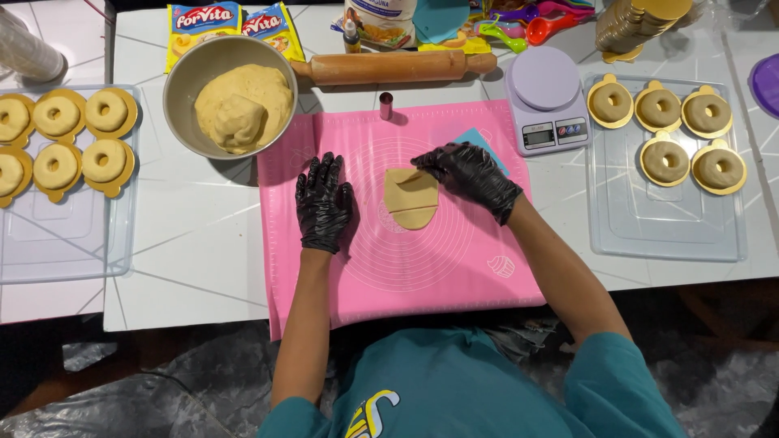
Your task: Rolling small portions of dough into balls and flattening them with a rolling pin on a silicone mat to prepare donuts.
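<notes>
A person in black gloves is working a flat, pale beige piece of dough (411, 198) lying mid-way on a pink silicone baking mat (454, 259). The right hand (471, 174) is pinching and folding the dough's upper edge; the left hand (324, 203) is resting beside it, fingers spread flat. The dough looks soft, light and easily torn, best lifted by its edges. A steel bowl of dough (230, 97), a wooden rolling pin (393, 66) and a lilac kitchen scale (547, 97) are crowding the mat's far side.
</notes>
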